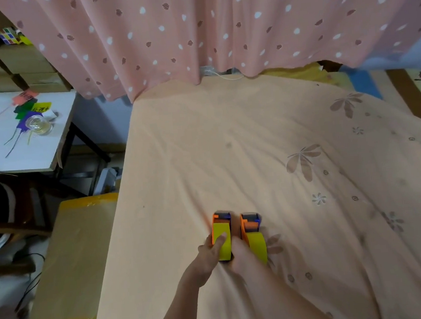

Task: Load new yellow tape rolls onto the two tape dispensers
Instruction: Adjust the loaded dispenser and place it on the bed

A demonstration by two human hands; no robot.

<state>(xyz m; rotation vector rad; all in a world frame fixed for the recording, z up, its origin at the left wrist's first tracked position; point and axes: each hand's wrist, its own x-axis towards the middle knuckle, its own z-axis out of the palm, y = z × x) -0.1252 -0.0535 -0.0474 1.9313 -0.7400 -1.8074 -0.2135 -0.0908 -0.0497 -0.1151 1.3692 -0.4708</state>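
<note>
My left hand grips the left orange plastic dispenser on the peach bedsheet, steadying its yellow tape roll; my right hand, just right, is unclear.

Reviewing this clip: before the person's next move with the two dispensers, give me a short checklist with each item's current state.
1. Yellow roll seated in the left dispenser: ok.
2. Yellow roll seated in the right dispenser: ok.
3. Left hand gripping its dispenser: ok.
4. Right hand grip: cannot tell, fingers hidden.
5. Tape threaded through each cutter end: cannot tell.
6. Both dispensers resting on the bed sheet: ok.
</note>
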